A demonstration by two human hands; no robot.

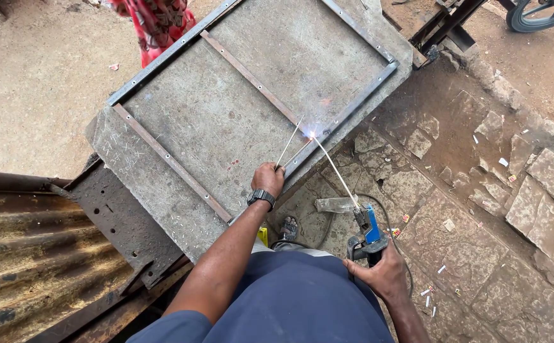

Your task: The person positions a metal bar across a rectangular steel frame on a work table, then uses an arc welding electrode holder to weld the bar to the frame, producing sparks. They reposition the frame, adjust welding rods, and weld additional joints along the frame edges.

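Head view: the right hand (pixel 385 270) has its grip closed round a blue rod holder (pixel 369 232); its thin rod (pixel 334 168) sparks ahead at the steel frame (pixel 353 105) (grey, on the tabletop (pixel 226 121)). The left hand (pixel 268 178) pinches spare rods (pixel 289 143) beside it.

A metal frame (pixel 251 82) lies flat on the worktop (pixel 162 190) in front of you. Your left hand (pixel 268 179) rests on the near edge of the worktop and holds a thin rod (pixel 289 141) that points up to the frame's near corner. Your right hand (pixel 385 273) is lower and to the right, off the worktop, over the stone floor (pixel 480 209). It holds a welding holder (pixel 369 230), and its rod (pixel 335 170) reaches up and left to the same corner, where a spark (pixel 312 134) sits. A ridged metal sheet (pixel 29 254) lies to the left of the worktop. A wheel (pixel 540 13) stands far behind on the right.
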